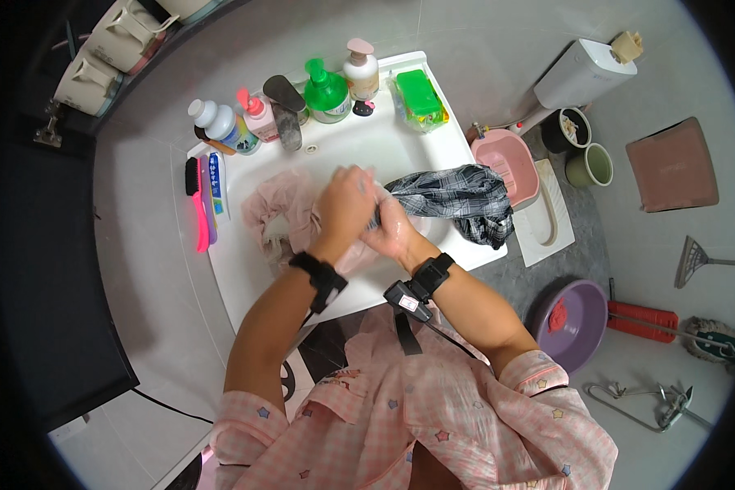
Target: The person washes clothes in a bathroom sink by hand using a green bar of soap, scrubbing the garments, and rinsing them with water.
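Head view — hands [347, 206] clench plaid cloth [445, 193] draped over the sink's right rim [453, 149].

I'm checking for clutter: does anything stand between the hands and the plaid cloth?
Nothing visible does: the left hand and right hand meet at one end of the plaid cloth. The pink cloth lies mostly to their left, and the bottles stand along the far edge of the sink.

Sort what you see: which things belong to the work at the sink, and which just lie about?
In use:
left hand and right hand, together at one end of
plaid cloth
sink
pink cloth, probably

Lying about:
blue-and-white tube
pink-handled brush
purple basin
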Available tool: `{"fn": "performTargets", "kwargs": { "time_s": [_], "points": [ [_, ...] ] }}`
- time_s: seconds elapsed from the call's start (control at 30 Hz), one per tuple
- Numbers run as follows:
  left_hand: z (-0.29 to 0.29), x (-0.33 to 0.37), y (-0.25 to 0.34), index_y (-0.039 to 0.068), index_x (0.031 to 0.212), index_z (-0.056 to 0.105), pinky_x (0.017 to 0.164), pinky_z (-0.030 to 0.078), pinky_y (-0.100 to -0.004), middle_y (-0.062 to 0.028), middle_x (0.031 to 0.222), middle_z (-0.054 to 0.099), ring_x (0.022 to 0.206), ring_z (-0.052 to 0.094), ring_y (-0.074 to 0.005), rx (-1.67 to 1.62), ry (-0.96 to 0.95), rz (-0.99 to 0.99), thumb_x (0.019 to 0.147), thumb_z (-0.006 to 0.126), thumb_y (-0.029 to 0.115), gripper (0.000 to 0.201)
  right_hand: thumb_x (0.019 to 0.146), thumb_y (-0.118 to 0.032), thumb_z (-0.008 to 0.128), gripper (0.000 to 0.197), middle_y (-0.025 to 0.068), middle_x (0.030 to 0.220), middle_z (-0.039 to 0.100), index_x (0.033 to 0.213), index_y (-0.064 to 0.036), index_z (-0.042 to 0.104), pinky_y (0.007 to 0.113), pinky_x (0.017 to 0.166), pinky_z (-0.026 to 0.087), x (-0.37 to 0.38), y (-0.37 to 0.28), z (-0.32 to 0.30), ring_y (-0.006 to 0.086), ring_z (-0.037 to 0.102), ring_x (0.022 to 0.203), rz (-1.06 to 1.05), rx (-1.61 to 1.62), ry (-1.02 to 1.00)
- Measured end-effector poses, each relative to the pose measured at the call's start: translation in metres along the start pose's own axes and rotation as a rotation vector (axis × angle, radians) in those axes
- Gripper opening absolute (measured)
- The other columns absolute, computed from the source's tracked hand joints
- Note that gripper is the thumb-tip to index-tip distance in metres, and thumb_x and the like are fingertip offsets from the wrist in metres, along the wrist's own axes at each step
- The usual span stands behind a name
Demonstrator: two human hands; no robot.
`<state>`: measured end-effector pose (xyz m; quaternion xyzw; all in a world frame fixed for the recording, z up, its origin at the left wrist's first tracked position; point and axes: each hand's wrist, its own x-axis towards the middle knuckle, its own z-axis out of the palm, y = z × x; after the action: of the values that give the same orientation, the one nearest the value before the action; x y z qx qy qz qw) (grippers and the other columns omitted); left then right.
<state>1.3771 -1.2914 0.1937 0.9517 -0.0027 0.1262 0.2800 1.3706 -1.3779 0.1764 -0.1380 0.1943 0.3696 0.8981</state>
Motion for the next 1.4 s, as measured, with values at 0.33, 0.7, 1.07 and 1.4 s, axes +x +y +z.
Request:
{"fn": "performTargets", "kwargs": {
  "time_s": [0.33,0.7,1.07,1.4],
  "points": [
    [-0.016,-0.012,0.010,0.008,0.097,0.057,0.065,0.043,-0.0402,-0.0145,0.094,0.050,0.080,0.052,-0.0344,-0.084,-0.054,0.088,0.076,0.062,0.024,0.027,0.082,-0.068,0.026,0.071,0.0101,0.116,0.051,0.115,-0.0083,0.046,0.038,0.097,0.035,-0.023,-0.014,0.003,0.0261,0.048,0.108,0.093,0.135,-0.014],
    [-0.044,-0.028,-0.020,0.003,0.092,0.055,0.077,0.044,-0.0342,-0.0133,0.102,0.047,0.093,0.051,-0.0283,-0.126,-0.466,0.331,0.067,0.068,0.009,0.029,0.087,-0.037,0.049,0.030,0.0109,0.082,0.059,0.090,-0.0070,0.049,0.035,0.075,0.047,-0.019,-0.027,-0.028,0.0218,0.056,0.071,-0.299,0.205,0.135],
    [-0.016,-0.043,0.064,0.006,0.093,0.061,0.086,0.039,-0.0301,-0.0170,0.115,0.049,0.104,0.048,-0.0308,-0.221,-0.068,0.493,0.072,0.064,0.011,0.023,0.091,-0.021,0.041,0.019,0.0065,0.093,0.058,0.100,-0.0093,0.054,0.033,0.080,0.048,-0.028,-0.018,-0.041,0.0190,0.057,0.086,-0.091,0.285,-0.055],
    [0.010,-0.028,0.036,0.004,0.081,0.054,0.063,0.045,-0.0401,-0.0127,0.079,0.054,0.072,0.055,-0.0334,-0.280,0.016,0.314,0.063,0.063,0.012,0.021,0.092,-0.023,0.040,0.022,0.0066,0.104,0.054,0.105,-0.0081,0.051,0.033,0.086,0.045,-0.038,-0.015,-0.046,0.0189,0.053,0.094,-0.059,0.240,-0.223]
  ]
}}
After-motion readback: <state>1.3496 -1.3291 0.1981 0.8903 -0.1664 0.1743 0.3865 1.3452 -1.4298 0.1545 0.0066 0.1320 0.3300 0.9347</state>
